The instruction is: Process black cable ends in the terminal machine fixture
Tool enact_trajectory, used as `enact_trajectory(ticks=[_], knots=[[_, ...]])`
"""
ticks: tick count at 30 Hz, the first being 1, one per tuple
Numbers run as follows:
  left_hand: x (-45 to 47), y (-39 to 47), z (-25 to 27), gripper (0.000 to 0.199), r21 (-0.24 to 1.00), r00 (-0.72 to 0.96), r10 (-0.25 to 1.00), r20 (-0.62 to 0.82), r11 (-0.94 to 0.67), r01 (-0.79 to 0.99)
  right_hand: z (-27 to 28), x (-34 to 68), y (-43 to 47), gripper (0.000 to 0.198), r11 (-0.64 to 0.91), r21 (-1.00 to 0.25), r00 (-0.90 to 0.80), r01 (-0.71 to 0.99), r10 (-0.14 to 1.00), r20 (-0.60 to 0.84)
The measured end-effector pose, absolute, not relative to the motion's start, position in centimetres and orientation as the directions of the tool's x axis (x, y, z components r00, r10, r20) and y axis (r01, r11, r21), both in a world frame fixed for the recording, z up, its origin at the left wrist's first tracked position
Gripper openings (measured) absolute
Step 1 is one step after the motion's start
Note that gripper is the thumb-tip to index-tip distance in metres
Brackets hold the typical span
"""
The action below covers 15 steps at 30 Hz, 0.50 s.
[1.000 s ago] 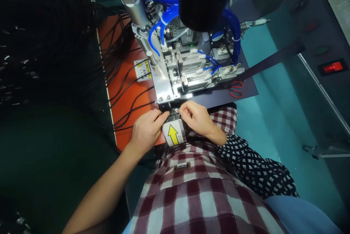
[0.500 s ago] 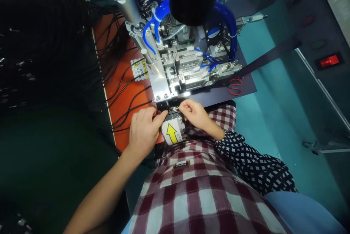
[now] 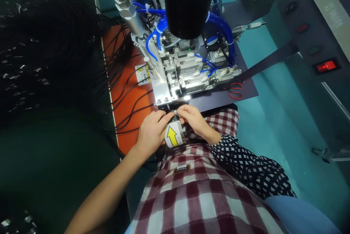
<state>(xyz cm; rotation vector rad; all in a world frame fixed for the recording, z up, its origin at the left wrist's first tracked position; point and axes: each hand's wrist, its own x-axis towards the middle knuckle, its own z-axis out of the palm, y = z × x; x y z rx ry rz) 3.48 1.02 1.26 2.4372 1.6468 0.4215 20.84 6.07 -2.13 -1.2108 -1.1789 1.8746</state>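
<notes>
Both hands meet at the front of a metal machine (image 3: 188,71) with blue air tubes. My left hand (image 3: 153,128) is closed, its thumb reaching to a small dark fixture just in front of the metal plate (image 3: 161,89); whatever its fingers hold is hidden. My right hand (image 3: 193,119) pinches at the same spot from the right, and its fingertips almost touch the left thumb. Between them shows a tiny shiny part (image 3: 175,112), too small to name. Just below the hands sits a white label with a yellow arrow (image 3: 172,136).
Black cables (image 3: 132,108) run over the orange mat (image 3: 127,141) to a large dark bundle (image 3: 68,55) on the left. Red-handled snips (image 3: 236,91) lie on the grey base plate (image 3: 213,99). A dark panel at the right has a lit red switch (image 3: 326,66).
My left hand has moved right, its thumb now close to my right fingertips. A small orange piece seen at the right fingertips no longer shows. The view has shifted slightly.
</notes>
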Motion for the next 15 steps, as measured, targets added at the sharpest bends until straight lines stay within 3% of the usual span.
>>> enact_trajectory(ticks=[4,6,11,15], knots=[[3.8,0.8,1.3,0.036,0.273,0.326,0.935,0.142,-0.353,0.895,-1.9,20.8,5.5,0.017,-0.086,-0.979,-0.276,0.186,0.951,-0.136],[4.0,0.7,1.3,0.035,0.249,0.314,0.940,0.132,-0.338,0.908,-1.9,20.8,5.5,0.016,-0.023,-0.972,-0.255,0.232,0.963,-0.083],[4.5,0.7,1.3,0.032,0.170,0.309,0.942,0.133,-0.329,0.929,-2.7,20.9,5.9,0.025,-0.365,-0.931,-0.387,0.018,0.856,-0.343],[4.7,0.8,1.4,0.033,0.129,0.314,0.942,0.116,-0.327,0.936,-3.0,20.8,6.0,0.029,-0.346,-0.938,-0.375,-0.001,0.870,-0.320]])
